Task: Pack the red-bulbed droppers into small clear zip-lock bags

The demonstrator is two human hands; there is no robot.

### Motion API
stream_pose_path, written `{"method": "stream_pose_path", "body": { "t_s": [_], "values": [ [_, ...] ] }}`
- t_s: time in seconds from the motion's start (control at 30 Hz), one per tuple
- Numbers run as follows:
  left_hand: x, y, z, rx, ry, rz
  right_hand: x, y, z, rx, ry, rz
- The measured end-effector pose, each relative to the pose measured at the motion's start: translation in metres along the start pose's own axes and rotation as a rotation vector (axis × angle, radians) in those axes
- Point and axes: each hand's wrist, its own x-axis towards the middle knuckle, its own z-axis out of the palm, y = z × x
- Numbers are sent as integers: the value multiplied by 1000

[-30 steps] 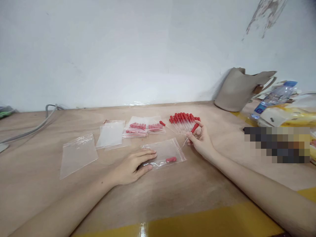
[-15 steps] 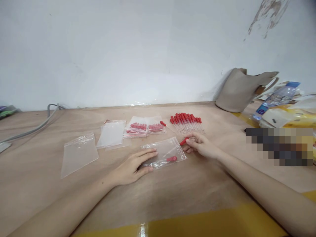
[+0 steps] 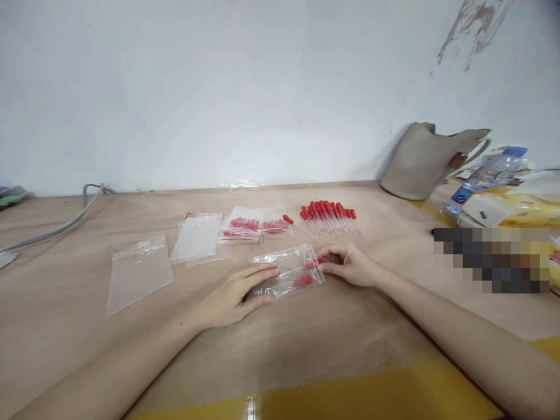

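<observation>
A clear zip-lock bag [image 3: 283, 261] lies on the table, its zip end facing right. My left hand [image 3: 236, 294] rests on its left part with the fingers spread. One red-bulbed dropper [image 3: 301, 280] is inside the bag along the near side. At the bag's mouth, my right hand [image 3: 350, 265] pinches a second dropper [image 3: 311, 265] by its red bulb; its tube is inside the bag. Beyond my right hand several red-bulbed droppers [image 3: 328, 211] lie fanned in a row, with a single dropper [image 3: 288, 219] to their left.
Zip-lock bags with red bulbs inside [image 3: 245, 225] lie behind the bag. Left of them are a pile of flat bags [image 3: 196, 236] and a single flat bag [image 3: 140, 271]. A grey cable [image 3: 61, 230] runs at far left; a beige bag [image 3: 422, 163] and a water bottle [image 3: 490, 175] stand right.
My right hand has moved left, pushing the dropper further into the bag, so its bulb is now at the mouth. My left hand has stayed in place.
</observation>
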Motion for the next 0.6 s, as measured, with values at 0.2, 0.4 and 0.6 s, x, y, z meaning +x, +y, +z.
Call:
{"method": "stream_pose_path", "body": {
  "t_s": [0.2, 0.4, 0.6],
  "values": [
    [1, 0, 0, 8, 6, 16, -2, -4, -10, -14, 32, -79],
    [1, -2, 1, 11, 13, 20, 1, -4, 7, 351, -183, 3],
    [1, 0, 0, -3, 19, 24, 3, -6, 14, 441, -162, -42]
  ]
}}
